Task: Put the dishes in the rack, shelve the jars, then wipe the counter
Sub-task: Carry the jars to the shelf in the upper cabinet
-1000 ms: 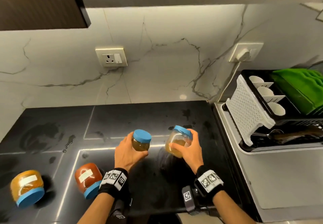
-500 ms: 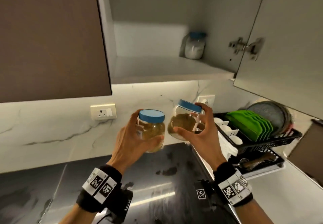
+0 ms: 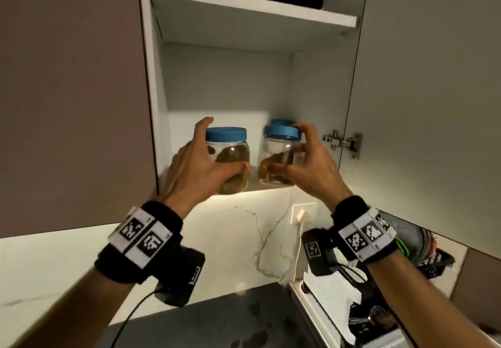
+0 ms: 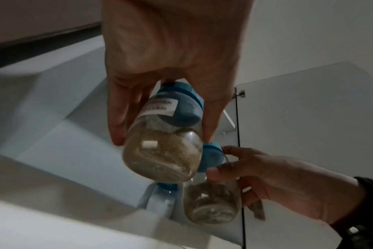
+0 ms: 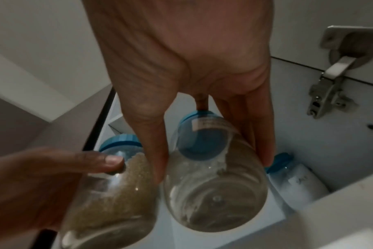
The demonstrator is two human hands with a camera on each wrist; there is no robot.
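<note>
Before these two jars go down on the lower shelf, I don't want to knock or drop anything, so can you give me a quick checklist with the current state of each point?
1. Left hand grips the left jar: ok, its fingers wrap the body.
2. Right hand grips the right jar: ok.
3. Both blue lids on: ok; how tight, cannot tell.
4. Cabinet door open, clear of the hands: ok.
5. Free room on the lower shelf: not ok on the right, where a white-filled jar already stands just behind the right jar; ok on the left.
6. The two held jars apart: ok in the head view, but close.
</note>
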